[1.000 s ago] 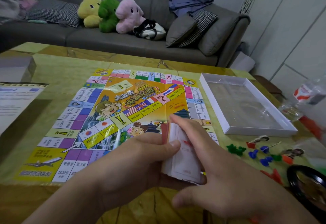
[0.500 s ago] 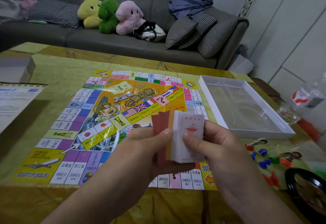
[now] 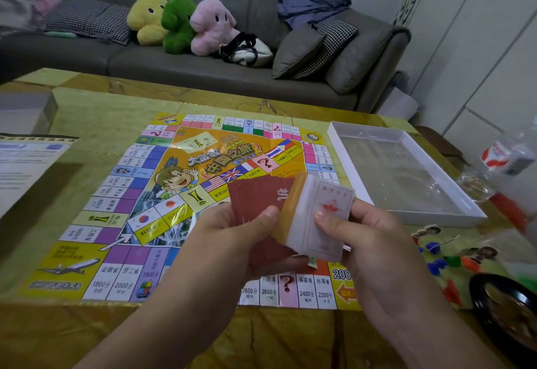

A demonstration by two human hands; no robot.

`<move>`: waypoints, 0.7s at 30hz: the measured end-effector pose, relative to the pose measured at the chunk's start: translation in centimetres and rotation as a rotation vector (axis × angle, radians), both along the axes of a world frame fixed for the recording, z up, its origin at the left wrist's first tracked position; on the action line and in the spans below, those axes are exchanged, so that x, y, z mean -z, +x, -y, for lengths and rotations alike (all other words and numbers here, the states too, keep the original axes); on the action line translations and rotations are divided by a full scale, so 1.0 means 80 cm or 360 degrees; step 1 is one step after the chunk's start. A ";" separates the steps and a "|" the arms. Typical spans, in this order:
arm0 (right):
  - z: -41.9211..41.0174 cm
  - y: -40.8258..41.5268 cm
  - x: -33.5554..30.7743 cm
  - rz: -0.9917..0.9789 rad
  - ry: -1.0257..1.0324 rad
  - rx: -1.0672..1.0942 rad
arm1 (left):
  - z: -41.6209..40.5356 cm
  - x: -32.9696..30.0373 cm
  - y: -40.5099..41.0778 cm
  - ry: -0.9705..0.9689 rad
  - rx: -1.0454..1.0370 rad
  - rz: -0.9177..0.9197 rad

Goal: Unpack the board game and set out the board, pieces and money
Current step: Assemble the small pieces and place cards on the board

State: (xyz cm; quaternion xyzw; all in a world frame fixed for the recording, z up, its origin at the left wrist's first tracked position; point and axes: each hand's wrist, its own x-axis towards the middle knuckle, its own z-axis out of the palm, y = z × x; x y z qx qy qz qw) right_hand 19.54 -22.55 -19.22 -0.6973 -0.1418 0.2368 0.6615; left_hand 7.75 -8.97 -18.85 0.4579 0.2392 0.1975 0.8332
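Left hand (image 3: 232,232) gripped the red cards (image 3: 258,203), thumb across the face, fingers (image 3: 271,213) curled behind. Right hand (image 3: 374,232) gripped the pale stack (image 3: 322,217), thumb tip pressed on its front sheet. Both bundles fanned together, touching, with an orange-yellow layer between them.

Step in hand, by judgement: sorting cards and money by colour, held up over the near edge of the board (image 3: 186,203). Next move likely needs the bundles split apart and each laid flat on a marked spot or beside the board; thin sheets, so a firm pinch and a slow peel to avoid shedding a few.

Beyond the fingers: board already spread flat on the desk (image 3: 96,107). Right of the right hand: emptied white tray (image 3: 406,171), then small coloured pieces (image 3: 444,255) scattered loose nearer in. Far left of the left hand: printed sheet (image 3: 26,162).

Hard to make out:
- Whether the pale stack was money or cards; print too faint to read.
- Number of sheets in either bundle.
- Board squares under both hands and forearms hidden.
- Pieces blurred; shapes and count unclear.
- Dark round object (image 3: 505,313) at bottom right cut off by frame edge; could not identify.
- Clear wrapping and red-white pack (image 3: 499,153) at far right smeared, contents unknown.
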 end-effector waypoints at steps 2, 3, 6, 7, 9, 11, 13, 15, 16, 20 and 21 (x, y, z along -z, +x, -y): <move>0.001 0.003 -0.001 -0.0053 0.0028 0.0026 | 0.000 -0.002 0.000 -0.0042 -0.0012 0.0019; 0.001 0.004 -0.001 -0.0077 0.0049 0.0029 | -0.001 -0.002 0.001 -0.0059 -0.0027 0.0022; 0.001 0.004 -0.006 -0.0108 0.0097 0.0042 | -0.001 -0.002 0.001 -0.0052 -0.0052 0.0001; 0.002 0.003 -0.007 -0.0124 0.0125 0.0048 | -0.002 -0.002 0.001 -0.0048 -0.0061 -0.0019; 0.002 0.002 -0.010 -0.0122 0.0158 0.0054 | -0.003 -0.003 0.002 -0.0050 -0.0089 -0.0065; 0.003 0.000 -0.011 -0.0005 0.0096 0.0046 | -0.006 -0.002 0.005 -0.0059 -0.0088 -0.0112; 0.000 -0.007 -0.009 0.0135 -0.0043 -0.0019 | -0.006 0.002 0.007 -0.0029 -0.0102 -0.0173; -0.005 -0.016 -0.007 0.0218 -0.0200 -0.0119 | -0.002 0.012 0.009 0.0154 -0.0090 -0.0322; -0.008 -0.021 -0.006 0.0246 -0.0274 -0.0156 | 0.003 0.013 0.009 0.0235 -0.0045 -0.0390; -0.012 -0.026 -0.003 0.0216 -0.0353 -0.0193 | 0.016 0.009 0.005 0.0251 0.0088 -0.0516; -0.011 -0.024 -0.004 0.0174 -0.0337 -0.0185 | 0.013 0.010 0.005 0.0290 0.0089 -0.0576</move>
